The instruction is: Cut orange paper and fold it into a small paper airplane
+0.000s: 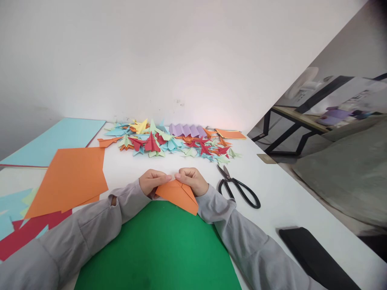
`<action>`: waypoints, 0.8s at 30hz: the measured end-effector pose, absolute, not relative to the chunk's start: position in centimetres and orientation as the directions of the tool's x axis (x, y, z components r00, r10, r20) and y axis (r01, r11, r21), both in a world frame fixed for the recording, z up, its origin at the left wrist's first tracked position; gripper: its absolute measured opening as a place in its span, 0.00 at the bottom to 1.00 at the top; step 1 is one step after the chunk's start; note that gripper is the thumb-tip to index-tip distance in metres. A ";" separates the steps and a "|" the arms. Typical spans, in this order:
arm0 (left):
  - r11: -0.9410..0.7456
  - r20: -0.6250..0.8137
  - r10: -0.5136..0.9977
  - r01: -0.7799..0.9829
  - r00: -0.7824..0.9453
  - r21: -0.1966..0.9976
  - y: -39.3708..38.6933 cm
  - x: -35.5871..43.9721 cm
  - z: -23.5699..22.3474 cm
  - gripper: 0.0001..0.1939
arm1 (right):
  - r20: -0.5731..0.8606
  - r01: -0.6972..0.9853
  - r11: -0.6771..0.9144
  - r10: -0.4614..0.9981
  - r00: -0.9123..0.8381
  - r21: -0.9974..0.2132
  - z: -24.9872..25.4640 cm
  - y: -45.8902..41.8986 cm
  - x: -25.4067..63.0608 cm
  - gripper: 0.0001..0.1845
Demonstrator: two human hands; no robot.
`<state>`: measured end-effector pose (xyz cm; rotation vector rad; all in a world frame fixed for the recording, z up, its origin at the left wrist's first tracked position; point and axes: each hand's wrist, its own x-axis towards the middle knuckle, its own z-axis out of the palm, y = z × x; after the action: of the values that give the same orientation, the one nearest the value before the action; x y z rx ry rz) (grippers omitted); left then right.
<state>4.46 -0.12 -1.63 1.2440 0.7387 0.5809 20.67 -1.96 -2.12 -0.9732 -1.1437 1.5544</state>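
Between my two hands is a folded piece of orange paper (pixel 177 195), held just above the far edge of a green sheet (pixel 160 245). My left hand (pixel 153 181) pinches its upper left edge, thumb on top. On the other side my right hand (pixel 192 180) grips the upper right edge, its thumb close to the left one. Crease lines show on the right part of the paper. The fingers beneath it are mostly hidden. Black-handled scissors (pixel 238 187) lie with blades parted, right of my right hand.
Along the wall lies a heap of small folded paper shapes (pixel 151 143) in several colours, with a purple pleated strip (pixel 187 130). Orange sheets (pixel 72 177), a light blue sheet (pixel 57 139) and red scraps (pixel 36 233) lie at left. A black flat object (pixel 314 253) rests near the right edge.
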 end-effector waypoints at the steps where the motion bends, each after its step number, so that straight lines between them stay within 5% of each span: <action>1: 0.262 -0.188 0.745 -0.022 0.640 0.965 -0.1 4.5 -1.7 0.24 | -0.065 -0.215 -0.122 0.965 -0.253 -0.969 -2.1 -2.1 20.6 0.27; 8: 0.167 -0.131 0.760 0.004 0.637 0.986 -0.1 4.6 -2.7 0.17 | -0.085 -0.155 -0.138 0.948 -0.308 -0.978 -2.2 -2.4 20.1 0.26; 14: 0.202 -0.161 0.757 0.007 0.633 0.979 0.3 4.4 -3.1 0.16 | -0.048 -0.222 -0.085 0.985 -0.167 -0.971 -3.3 -1.8 20.4 0.28; 24: -0.028 -0.037 0.726 0.083 0.687 0.996 -0.6 4.8 -2.6 0.18 | -0.048 0.011 -0.048 0.926 -0.374 -0.999 -2.3 -2.6 20.5 0.28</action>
<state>4.75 -0.60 -2.59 1.5347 0.6914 0.5859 20.45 -2.57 -2.25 -1.0408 -1.4648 1.5246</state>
